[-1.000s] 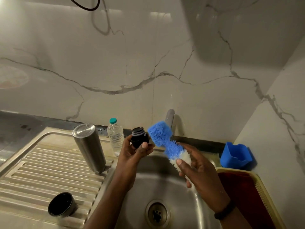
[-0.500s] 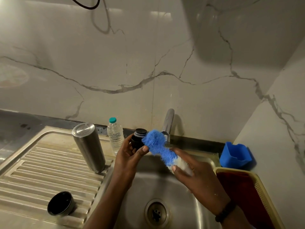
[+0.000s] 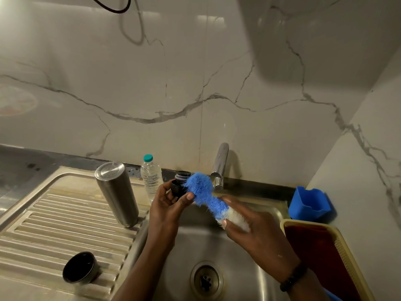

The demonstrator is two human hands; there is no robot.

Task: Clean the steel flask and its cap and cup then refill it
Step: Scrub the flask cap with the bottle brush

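Just left of the frame's centre, a small black flask cap [image 3: 179, 185] is held in the left hand [image 3: 168, 205], fingers curled around it with the thumb across its front. The blue bristle head of a bottle brush [image 3: 202, 193] presses against the cap; the right hand [image 3: 253, 231] grips the brush lower down, near its white bristles. Both hands hover over the steel sink [image 3: 256, 276], above the drain, and the tap [image 3: 220, 166] behind them shows no visible running water. To the left, the steel flask [image 3: 116, 192] stands mouth down on the ribbed draining board [image 3: 54, 224], which suggests it is already washed and draining, though that is a judgement. The flask's dark-lined cup [image 3: 79, 267] sits upright in the lower left of the frame; whether it is clean cannot be told. A small plastic water bottle [image 3: 151, 178] with a teal lid stands behind the flask, apparently ready for the refill. So the scrubbing of the cap looks underway, with rinsing, refilling and closing still to come. At the right edge are a blue holder [image 3: 309, 204] and a yellow basket [image 3: 345, 253].
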